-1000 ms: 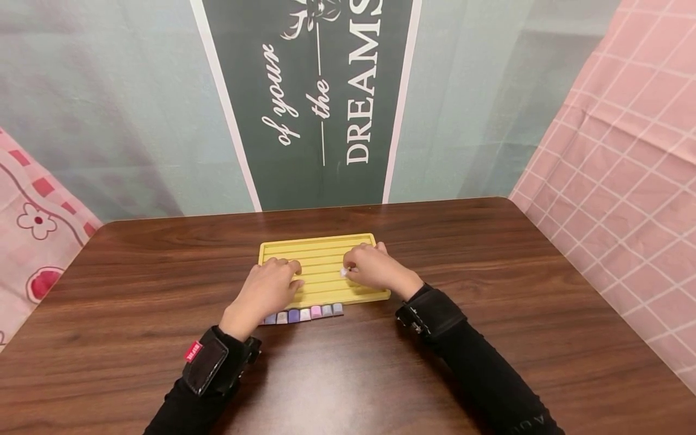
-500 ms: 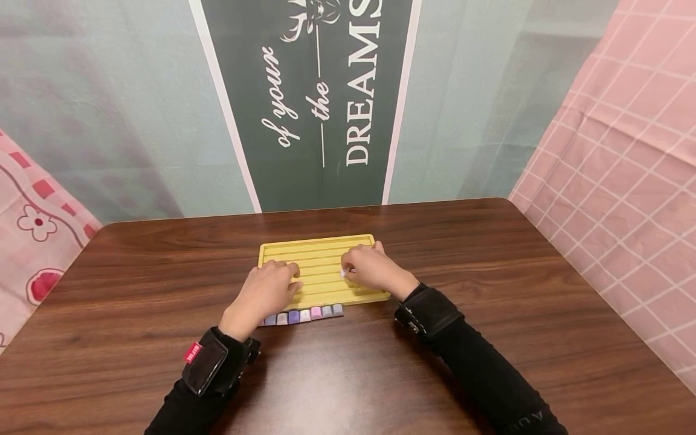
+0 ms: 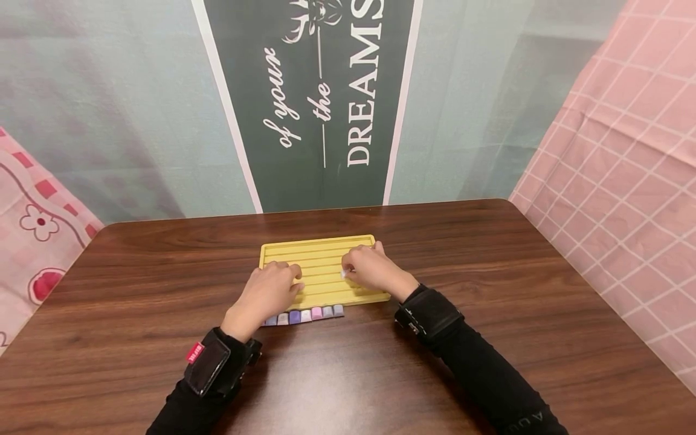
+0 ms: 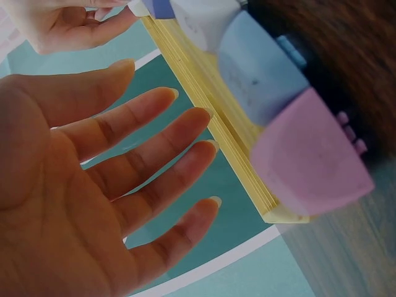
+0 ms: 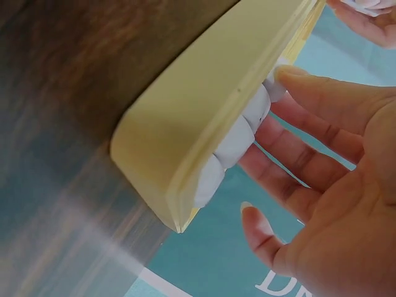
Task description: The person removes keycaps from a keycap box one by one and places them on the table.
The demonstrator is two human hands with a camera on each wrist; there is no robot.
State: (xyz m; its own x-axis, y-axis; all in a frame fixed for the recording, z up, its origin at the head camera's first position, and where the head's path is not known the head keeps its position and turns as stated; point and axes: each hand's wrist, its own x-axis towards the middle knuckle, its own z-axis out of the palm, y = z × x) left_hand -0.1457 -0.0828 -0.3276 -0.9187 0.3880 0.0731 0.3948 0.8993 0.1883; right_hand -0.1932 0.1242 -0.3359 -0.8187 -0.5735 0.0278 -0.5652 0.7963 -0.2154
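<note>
A yellow ridged tray [image 3: 321, 249] lies on the table with both hands over it. My right hand [image 3: 371, 267] pinches a white keycap [image 5: 276, 83] between thumb and fingers, low over the tray's right half. Several white keycaps [image 5: 235, 141] stand in line beside it inside the tray, mostly hidden by the hand in the head view. My left hand [image 3: 269, 290] hovers over the tray's left side, fingers loosely bent, holding nothing. Along the tray's near edge runs a row of keycaps [image 3: 317, 313]; the left wrist view shows a pink keycap [image 4: 312, 154] and a blue keycap [image 4: 257, 71] there.
The dark wood table [image 3: 348, 374] reaches back to a hanging cloth [image 3: 462, 109] with printed lettering. Pink checked cloth [image 3: 631, 181] hangs at the right, and patterned pink cloth [image 3: 40, 241] at the left.
My right hand has shifted very slightly left, still pinching the white keycap. The left hand, tray and front row of keycaps keep their places.
</note>
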